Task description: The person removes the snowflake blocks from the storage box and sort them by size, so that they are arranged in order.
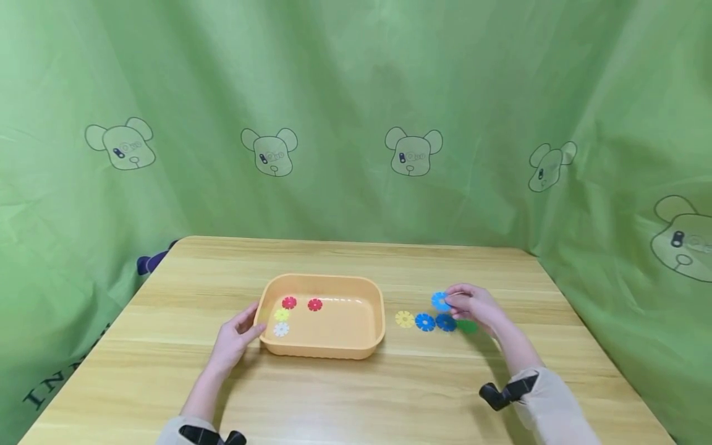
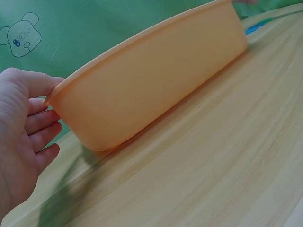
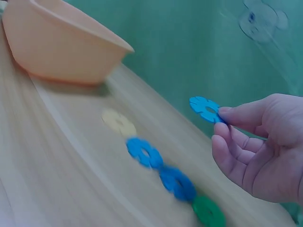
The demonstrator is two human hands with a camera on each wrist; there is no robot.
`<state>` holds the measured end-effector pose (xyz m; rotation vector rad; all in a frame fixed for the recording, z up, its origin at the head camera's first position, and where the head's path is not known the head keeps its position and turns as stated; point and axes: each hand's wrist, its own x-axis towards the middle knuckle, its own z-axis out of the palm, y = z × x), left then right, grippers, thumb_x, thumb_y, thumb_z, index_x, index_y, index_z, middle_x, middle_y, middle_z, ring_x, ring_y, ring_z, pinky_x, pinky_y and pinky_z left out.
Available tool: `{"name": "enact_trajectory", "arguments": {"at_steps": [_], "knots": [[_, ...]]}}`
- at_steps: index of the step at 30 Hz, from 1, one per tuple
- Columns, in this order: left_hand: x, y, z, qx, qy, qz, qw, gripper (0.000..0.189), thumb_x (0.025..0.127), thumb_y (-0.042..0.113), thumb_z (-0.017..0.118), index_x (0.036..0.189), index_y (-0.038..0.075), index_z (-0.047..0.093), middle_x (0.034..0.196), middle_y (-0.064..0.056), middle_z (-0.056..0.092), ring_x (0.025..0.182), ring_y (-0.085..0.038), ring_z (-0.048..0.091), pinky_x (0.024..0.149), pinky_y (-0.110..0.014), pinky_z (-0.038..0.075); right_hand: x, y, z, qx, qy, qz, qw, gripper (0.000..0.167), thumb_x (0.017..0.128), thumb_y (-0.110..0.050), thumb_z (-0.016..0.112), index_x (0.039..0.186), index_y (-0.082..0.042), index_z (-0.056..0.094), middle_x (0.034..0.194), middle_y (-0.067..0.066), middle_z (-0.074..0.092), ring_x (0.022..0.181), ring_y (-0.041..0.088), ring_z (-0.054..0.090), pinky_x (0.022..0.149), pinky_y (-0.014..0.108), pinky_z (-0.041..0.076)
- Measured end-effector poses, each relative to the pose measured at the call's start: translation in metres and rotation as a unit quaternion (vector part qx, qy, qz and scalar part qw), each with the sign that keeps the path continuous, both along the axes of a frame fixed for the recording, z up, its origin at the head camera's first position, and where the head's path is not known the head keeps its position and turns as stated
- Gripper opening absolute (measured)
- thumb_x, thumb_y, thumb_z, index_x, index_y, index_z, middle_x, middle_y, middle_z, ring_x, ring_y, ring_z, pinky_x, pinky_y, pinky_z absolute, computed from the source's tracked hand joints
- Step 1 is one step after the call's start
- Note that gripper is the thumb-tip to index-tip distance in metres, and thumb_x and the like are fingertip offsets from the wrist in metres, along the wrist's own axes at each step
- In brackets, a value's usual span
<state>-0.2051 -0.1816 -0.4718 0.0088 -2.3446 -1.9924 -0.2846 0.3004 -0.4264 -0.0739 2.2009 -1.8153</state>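
My left hand (image 1: 232,340) holds the left rim of an orange plastic basin (image 1: 345,353), its thumb over the edge. In the left wrist view, the fingers (image 2: 42,120) lie against the outside, below the rim. Two red notched discs (image 1: 314,305), a yellow disc (image 1: 281,315) and a white disc (image 1: 281,329) lie inside on the left. Right of the basin, my right hand (image 1: 473,305) pinches a light blue notched disc (image 3: 204,109) between thumb and fingers, above the table. Below it lie a pale yellow disc (image 3: 118,122), two blue discs (image 3: 144,152) and a green disc (image 3: 209,212) in a row.
The wooden table (image 1: 345,402) bears the basin and the discs. Behind it and at both sides hangs a green curtain (image 1: 345,74) printed with mouse heads. A dark purple object (image 1: 150,263) shows past the table's left edge.
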Motion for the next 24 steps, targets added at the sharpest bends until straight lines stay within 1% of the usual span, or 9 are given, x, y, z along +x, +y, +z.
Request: {"name": "enact_trajectory", "arguments": {"at_steps": [3,8,13,16,21,24], "knots": [[0.0,0.0,0.0,-0.001,-0.001,0.001,1.0,0.055,0.087,0.006,0.062,0.136,-0.004,0.04,0.139,-0.022,0.04,0.126,-0.035,0.041,0.102,-0.038,0.035,0.004,0.018,-0.004,-0.012,-0.007,-0.011,0.9998,0.031,0.089,-0.007,0.061,0.112,0.008,0.048,0.083,0.002,0.06,0.07,0.01,0.06,0.068,0.025,0.056],[0.0,0.0,0.0,0.0,0.0,-0.003,1.0,0.054,0.087,0.006,0.062,0.136,-0.004,0.04,0.139,-0.022,0.04,0.125,-0.035,0.041,0.101,-0.036,0.036,0.011,0.045,-0.012,-0.027,-0.025,-0.033,0.9988,0.023,0.09,-0.007,0.059,0.109,0.002,0.051,0.082,0.001,0.061,0.071,0.01,0.062,0.068,0.024,0.056],[0.0,0.0,0.0,0.001,-0.003,-0.004,1.0,0.054,0.088,0.006,0.062,0.137,-0.004,0.04,0.138,-0.022,0.041,0.125,-0.034,0.042,0.098,-0.027,0.039,0.015,0.067,-0.02,-0.021,-0.038,-0.064,0.997,0.023,0.09,-0.006,0.059,0.11,0.002,0.053,0.08,0.001,0.062,0.071,0.011,0.063,0.069,0.025,0.056],[0.001,0.0,0.0,0.002,-0.003,-0.003,1.0,0.055,0.088,0.006,0.062,0.137,-0.004,0.04,0.138,-0.022,0.041,0.125,-0.034,0.042,0.097,-0.023,0.04,0.018,0.077,-0.024,0.002,-0.037,-0.082,0.9959,0.028,0.09,-0.006,0.059,0.113,0.006,0.052,0.079,0.0,0.062,0.07,0.01,0.062,0.068,0.025,0.056],[0.0,0.0,0.0,-0.002,-0.002,-0.005,1.0,0.055,0.088,0.007,0.062,0.137,-0.004,0.039,0.138,-0.022,0.041,0.125,-0.034,0.042,0.098,-0.025,0.038,0.02,0.085,-0.031,0.064,-0.032,-0.114,0.9909,0.038,0.09,-0.009,0.059,0.119,0.013,0.048,0.079,-0.001,0.061,0.069,0.009,0.06,0.064,0.025,0.056],[0.0,0.0,0.0,-0.001,0.001,-0.005,1.0,0.055,0.088,0.006,0.062,0.137,-0.004,0.039,0.138,-0.023,0.041,0.125,-0.035,0.042,0.095,-0.02,0.039,0.021,0.087,-0.036,0.097,-0.025,-0.126,0.987,0.041,0.089,-0.009,0.06,0.119,0.015,0.047,0.078,-0.001,0.06,0.068,0.009,0.058,0.061,0.025,0.055]]}}
